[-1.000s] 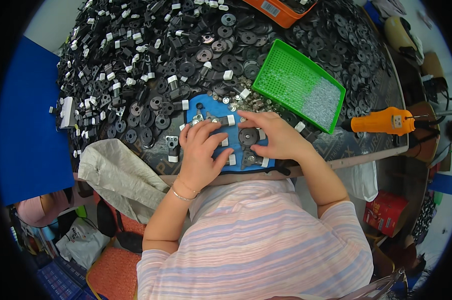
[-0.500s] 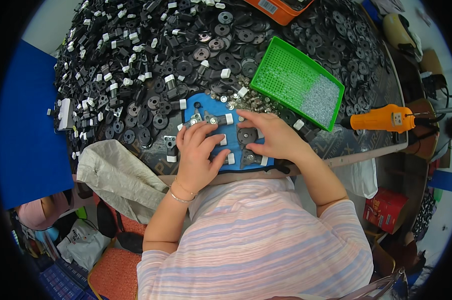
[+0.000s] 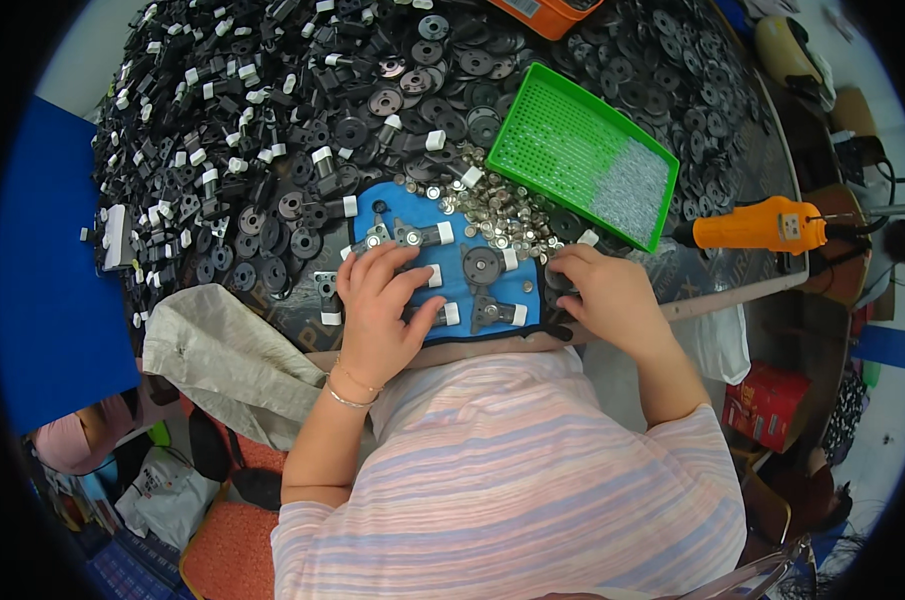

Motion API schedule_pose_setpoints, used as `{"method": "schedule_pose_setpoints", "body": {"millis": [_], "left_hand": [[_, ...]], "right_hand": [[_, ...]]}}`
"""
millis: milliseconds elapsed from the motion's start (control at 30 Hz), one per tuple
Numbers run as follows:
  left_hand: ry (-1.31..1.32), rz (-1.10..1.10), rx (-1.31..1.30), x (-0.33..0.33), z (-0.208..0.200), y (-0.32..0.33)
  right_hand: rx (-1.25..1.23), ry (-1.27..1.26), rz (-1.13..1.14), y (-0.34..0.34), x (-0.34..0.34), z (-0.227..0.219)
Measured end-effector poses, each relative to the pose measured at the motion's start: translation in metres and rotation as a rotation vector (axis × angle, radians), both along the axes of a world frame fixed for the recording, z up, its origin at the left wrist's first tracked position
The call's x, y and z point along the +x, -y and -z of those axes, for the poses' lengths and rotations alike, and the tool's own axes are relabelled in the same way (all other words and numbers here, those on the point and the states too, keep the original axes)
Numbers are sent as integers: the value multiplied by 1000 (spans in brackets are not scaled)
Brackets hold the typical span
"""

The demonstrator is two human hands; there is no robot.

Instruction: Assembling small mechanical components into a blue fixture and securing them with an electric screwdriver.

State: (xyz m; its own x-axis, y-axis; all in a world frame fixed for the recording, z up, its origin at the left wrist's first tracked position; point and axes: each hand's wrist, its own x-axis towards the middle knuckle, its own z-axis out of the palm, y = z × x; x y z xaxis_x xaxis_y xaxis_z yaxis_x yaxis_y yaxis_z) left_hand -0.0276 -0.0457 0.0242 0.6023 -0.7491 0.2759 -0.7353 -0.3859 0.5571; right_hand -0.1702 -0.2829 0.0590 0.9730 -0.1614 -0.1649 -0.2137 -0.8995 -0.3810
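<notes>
My left hand (image 3: 377, 305) lies over the left side of a blue mat (image 3: 462, 211), fingers spread. Its fingertips rest on or just above black parts with white ends, partly hiding them. Two assemblies (image 3: 413, 234) with small silver caps sit just past those fingertips. Towards the mat's right side are a black disc part (image 3: 482, 265) and, nearer me, another black part (image 3: 492, 314) with a white end. My right hand (image 3: 612, 302) is off the mat's right edge, thumb and forefinger apart. Its forefinger reaches the edge of the silver caps pile (image 3: 507, 212). One loose cap (image 3: 527, 286) is on the mat.
Beyond the pile stands a green tray (image 3: 547, 125) of small clear pieces. Heaps of black parts (image 3: 222, 110) and discs (image 3: 662, 80) cover the far table. An orange power tool (image 3: 757, 227) is at right, a grey cloth (image 3: 227, 355) at the near left edge.
My right hand has moved right, off the disc part and the mat. The loose cap and the disc part are now uncovered. My left hand stays over the same parts; the view has shifted slightly.
</notes>
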Motion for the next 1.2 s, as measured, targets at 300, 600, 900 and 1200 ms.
{"method": "schedule_pose_setpoints", "body": {"millis": [300, 600, 900, 1200], "left_hand": [[5, -2, 1, -3, -1, -3], [-299, 97, -262, -17, -6, 13], [-1415, 32, -557, -20, 0, 22], [-821, 183, -166, -5, -14, 29]], "right_hand": [[-9, 24, 49, 3, 1, 10], [665, 433, 147, -32, 21, 17], [927, 261, 140, -47, 27, 10], [336, 358, -248, -40, 24, -5]]}}
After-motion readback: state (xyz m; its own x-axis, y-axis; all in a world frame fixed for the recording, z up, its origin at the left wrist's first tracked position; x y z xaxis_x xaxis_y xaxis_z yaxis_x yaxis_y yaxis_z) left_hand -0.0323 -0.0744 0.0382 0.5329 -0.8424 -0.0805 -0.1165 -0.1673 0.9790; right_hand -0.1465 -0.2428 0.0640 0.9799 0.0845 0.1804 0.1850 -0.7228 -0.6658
